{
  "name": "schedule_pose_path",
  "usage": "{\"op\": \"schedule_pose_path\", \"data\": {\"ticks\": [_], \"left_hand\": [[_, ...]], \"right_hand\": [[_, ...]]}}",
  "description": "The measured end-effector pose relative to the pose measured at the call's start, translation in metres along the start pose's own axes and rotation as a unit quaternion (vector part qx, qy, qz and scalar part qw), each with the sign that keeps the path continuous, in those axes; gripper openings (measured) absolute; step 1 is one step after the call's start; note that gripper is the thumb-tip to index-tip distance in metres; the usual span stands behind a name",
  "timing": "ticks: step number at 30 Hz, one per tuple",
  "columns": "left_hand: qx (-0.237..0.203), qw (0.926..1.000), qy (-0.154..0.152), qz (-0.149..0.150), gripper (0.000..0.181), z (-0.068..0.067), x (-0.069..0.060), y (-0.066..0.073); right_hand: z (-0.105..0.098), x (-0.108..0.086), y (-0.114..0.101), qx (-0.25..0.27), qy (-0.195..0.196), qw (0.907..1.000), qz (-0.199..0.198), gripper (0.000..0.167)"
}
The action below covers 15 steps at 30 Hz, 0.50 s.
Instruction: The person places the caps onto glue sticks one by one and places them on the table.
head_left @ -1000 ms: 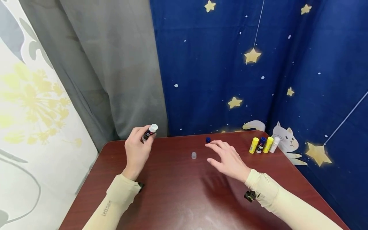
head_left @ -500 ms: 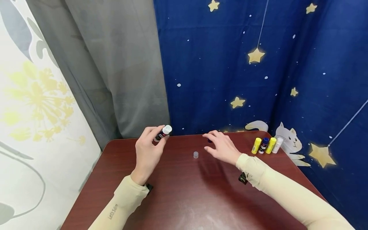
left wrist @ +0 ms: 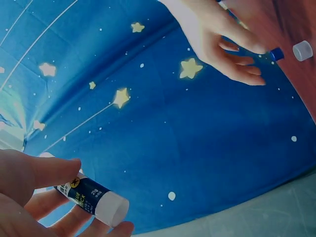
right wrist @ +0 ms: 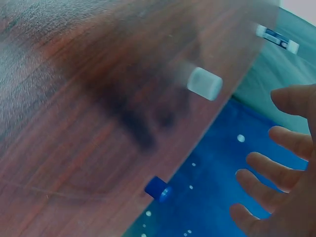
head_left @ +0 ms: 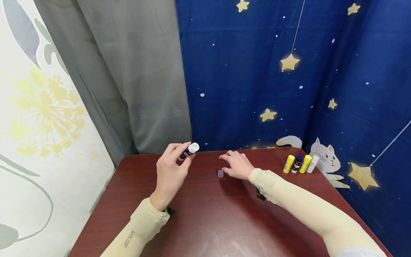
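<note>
In the head view my left hand (head_left: 170, 173) holds a dark-labelled glue stick (head_left: 186, 154) above the table's far left part, tilted, its white end pointing up and right. The left wrist view shows the glue stick (left wrist: 91, 197) pinched between thumb and fingers, a whitish translucent end facing out. My right hand (head_left: 239, 166) hovers over the back of the table with fingers spread, holding nothing. A small clear cap (head_left: 220, 174) sits by its thumb; whether they touch is unclear. In the right wrist view a blue cap (right wrist: 158, 188) stands near the table edge; the right hand hides it in the head view.
At the table's back right corner stands a row: a yellow stick (head_left: 288, 164), a dark blue one (head_left: 297, 164), another yellow one (head_left: 305, 164) and a white one (head_left: 313, 164). Curtains (head_left: 231, 89) hang behind the dark red table (head_left: 205, 221).
My left hand has moved right with the glue stick. My right hand has shifted left, past the blue cap, to beside the clear cap. The head view has turned slightly left.
</note>
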<state>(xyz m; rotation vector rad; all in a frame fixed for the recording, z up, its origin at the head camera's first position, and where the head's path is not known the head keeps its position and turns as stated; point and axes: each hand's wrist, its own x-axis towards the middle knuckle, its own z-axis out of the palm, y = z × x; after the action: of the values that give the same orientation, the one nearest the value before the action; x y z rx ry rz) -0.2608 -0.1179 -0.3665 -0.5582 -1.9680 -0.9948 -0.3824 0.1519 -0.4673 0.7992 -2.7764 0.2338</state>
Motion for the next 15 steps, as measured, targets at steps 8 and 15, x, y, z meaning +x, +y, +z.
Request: {"op": "schedule_pose_path", "data": {"ticks": [8, 15], "left_hand": [[0.003, 1.0, -0.006, 0.005, 0.038, 0.001, -0.003, 0.003], [0.025, 0.9996, -0.004, 0.014, 0.041, 0.002, -0.007, 0.001]], "right_hand": [[0.023, 0.006, -0.003, -0.015, -0.029, 0.9994, -0.01, 0.042], [0.036, 0.008, -0.004, -0.014, -0.038, 0.9988, -0.028, 0.03]]}}
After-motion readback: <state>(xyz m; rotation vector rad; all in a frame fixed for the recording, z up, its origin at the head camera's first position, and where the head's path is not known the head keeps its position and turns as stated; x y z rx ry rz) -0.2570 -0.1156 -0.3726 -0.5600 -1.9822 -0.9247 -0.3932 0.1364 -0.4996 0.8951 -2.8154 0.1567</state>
